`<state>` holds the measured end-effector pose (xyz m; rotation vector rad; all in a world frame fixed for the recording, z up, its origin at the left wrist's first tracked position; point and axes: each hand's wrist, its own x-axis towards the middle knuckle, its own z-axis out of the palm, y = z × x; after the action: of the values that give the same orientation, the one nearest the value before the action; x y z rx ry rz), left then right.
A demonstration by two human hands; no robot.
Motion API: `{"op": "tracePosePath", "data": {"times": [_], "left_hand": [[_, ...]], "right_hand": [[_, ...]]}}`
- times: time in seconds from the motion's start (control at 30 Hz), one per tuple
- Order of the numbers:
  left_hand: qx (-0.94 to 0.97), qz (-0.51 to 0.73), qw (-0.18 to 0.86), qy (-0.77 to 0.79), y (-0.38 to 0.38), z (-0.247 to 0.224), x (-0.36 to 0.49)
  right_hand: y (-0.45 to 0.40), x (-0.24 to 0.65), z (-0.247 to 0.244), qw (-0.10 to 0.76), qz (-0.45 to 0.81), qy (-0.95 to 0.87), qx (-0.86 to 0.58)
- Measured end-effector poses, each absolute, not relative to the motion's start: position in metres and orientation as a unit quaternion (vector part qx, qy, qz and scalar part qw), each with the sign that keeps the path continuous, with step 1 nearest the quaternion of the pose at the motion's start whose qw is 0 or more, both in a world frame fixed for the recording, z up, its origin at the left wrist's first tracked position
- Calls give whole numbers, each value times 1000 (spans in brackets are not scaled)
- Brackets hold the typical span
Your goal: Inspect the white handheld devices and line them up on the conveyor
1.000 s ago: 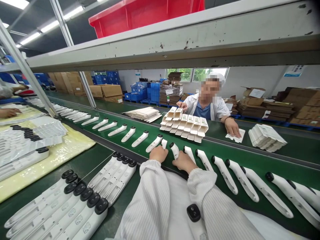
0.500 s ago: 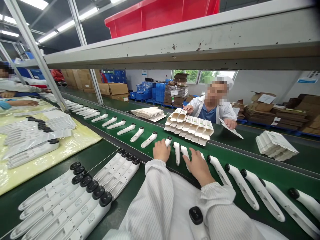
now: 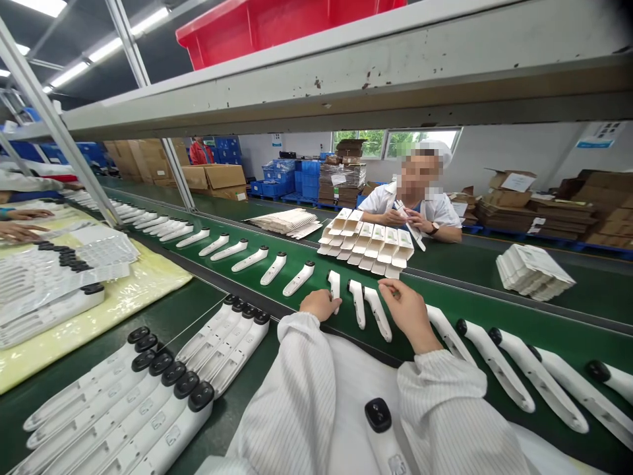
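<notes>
Up top there's a scuffed shelf with a red crate on it, and under that runs the green belt right in front of me. The white units lie along it in a spaced row, black heads toward the far edge, long axes slanting across the belt (my guess: the gaps are so they don't knock into each other and each one's easy to pick off).

Past them, by the far edge, sits a block of open cartons, and across the belt a co-worker has both hands up at chest height around something white.

At the near edge, my left hand rests with its fingers against the side of one unit, though I can't tell if that's a real grip. My right hand is in a narrow pinch just beside another unit, and I can't see anything held in it. That unit's head points up and left, toward the far edge. One more unit lies on my smock, head forward.
</notes>
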<state>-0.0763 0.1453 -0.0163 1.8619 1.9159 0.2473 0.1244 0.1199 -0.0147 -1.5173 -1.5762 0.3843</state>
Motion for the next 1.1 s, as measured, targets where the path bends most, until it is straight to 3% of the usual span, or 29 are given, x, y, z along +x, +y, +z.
{"op": "tracePosePath", "data": {"times": [0.17,0.37,0.57,0.9,1.0,1.1], "left_hand": [[655,111,236,709,147,-15,-82],[562,184,21,806,149,-19,-98],[604,67,81,790,151,-25,-98],[706,84,156,686,151,-23,-79],[720,125,194,654,150,-23,-77],[715,164,198,650,147,-10,-79]], "right_hand": [[116,124,-10,421,152,-653,-611],[114,132,-3,450,166,-631,-609],[124,160,0,552,201,-553,-591],[107,170,35,643,231,-498,-534],[86,170,56,615,229,-536,-531],[53,181,72,493,230,-641,-541]]}}
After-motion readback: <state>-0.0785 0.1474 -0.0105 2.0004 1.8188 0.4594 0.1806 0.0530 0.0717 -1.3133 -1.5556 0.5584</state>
